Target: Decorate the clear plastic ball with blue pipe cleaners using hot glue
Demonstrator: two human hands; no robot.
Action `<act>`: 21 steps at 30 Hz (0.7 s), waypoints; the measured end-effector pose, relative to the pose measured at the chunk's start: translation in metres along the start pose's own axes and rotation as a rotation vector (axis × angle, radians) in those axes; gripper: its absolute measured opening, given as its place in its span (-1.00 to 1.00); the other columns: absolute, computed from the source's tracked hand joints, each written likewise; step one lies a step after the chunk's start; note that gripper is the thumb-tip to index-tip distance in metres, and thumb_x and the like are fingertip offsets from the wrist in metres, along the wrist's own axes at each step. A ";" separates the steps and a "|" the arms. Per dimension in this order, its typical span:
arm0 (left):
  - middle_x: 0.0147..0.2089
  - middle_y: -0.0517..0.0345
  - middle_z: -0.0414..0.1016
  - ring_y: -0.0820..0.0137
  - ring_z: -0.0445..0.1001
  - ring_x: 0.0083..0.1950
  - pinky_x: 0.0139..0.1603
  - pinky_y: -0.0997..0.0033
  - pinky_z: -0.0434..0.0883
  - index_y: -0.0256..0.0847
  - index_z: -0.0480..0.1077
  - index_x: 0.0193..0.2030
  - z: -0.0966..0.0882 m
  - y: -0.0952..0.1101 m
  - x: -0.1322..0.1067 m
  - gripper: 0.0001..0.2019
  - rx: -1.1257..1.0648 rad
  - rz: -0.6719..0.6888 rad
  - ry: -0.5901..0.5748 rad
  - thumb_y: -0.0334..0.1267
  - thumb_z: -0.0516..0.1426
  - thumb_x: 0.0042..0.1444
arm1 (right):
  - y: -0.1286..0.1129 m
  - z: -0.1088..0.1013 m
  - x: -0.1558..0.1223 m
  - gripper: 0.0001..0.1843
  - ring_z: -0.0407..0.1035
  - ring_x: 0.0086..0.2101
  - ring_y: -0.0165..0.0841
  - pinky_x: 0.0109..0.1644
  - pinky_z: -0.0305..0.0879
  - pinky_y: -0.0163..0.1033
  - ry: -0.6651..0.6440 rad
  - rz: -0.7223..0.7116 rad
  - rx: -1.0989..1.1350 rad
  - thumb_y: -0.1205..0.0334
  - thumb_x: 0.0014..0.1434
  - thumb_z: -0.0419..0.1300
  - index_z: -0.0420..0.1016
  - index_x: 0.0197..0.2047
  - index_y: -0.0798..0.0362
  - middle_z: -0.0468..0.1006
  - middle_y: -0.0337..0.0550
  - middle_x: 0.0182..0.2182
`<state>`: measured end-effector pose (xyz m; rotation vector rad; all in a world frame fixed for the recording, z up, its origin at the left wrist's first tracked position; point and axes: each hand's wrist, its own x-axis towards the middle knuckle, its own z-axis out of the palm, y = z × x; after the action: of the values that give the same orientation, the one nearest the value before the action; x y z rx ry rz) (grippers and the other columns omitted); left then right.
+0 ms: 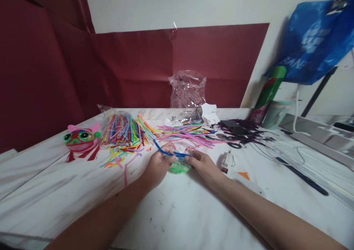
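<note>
Two bare forearms reach in across the pale marbled table [171,213], and between the hands there's a blue fuzzy stem [178,154] held just above the tabletop. The left hand [162,159] has its fingers and thumb closed on it, one length poking up and away past the knuckles. The right hand [203,163] pinches the other end, thumb against fingertips, with hardly any gap. Just below and between the hands sits a bright green bundle [179,167]; it's partly covered and blurred, so I can't fairly say what it is or whether either hand touches it.

Near the right hand lies a white glue gun [228,161], with an orange scrap [243,175] just beside it. Well over to the right, a dark stick [302,176] lies slantwise.

Over on the left I see a colourful mask-like face [81,143] with pink ears and red tassels, next to a clear bag full of coloured stems [118,128]. Beyond the hands, loose stems [185,135] spread across the table towards black-handled scissors [235,145].

Farther back stands a crumpled clear bag [188,91], in front of maroon paper [132,65] covering the lower wall.
</note>
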<state>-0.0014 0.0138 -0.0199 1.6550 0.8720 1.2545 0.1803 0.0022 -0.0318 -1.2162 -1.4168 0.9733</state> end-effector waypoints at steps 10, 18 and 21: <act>-0.17 0.12 0.43 0.36 0.42 -0.17 -0.15 0.42 0.31 -0.18 0.32 -0.08 -0.008 -0.003 0.006 -0.60 -0.220 -0.092 -0.010 -0.25 0.25 -0.11 | 0.001 -0.003 0.003 -0.63 0.41 -0.33 -0.24 -0.21 0.29 -0.20 -0.061 0.038 0.078 -0.01 -0.02 0.22 0.52 -0.30 0.15 0.58 -0.13 -0.41; -0.27 0.16 0.40 0.39 0.41 -0.27 -0.28 0.44 0.30 -0.21 0.37 -0.10 -0.027 0.019 0.012 -0.58 0.017 -0.280 -0.158 -0.12 0.27 -0.12 | -0.010 -0.011 0.000 -0.69 0.40 -0.26 -0.22 -0.14 0.30 -0.20 -0.243 -0.097 0.048 0.20 -0.06 0.22 0.53 -0.21 0.11 0.57 -0.18 -0.33; -0.25 0.15 0.40 0.34 0.43 -0.22 -0.25 0.41 0.33 -0.19 0.33 -0.16 -0.027 0.025 0.008 -0.60 0.132 -0.278 -0.215 -0.12 0.28 -0.14 | -0.016 -0.016 0.000 -0.64 0.42 -0.28 -0.21 -0.17 0.33 -0.19 -0.332 -0.088 -0.007 0.22 -0.10 0.24 0.55 -0.17 0.13 0.58 -0.20 -0.36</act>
<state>-0.0249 0.0176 0.0099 1.6680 1.0270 0.8285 0.1934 -0.0015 -0.0129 -1.0196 -1.7178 1.1475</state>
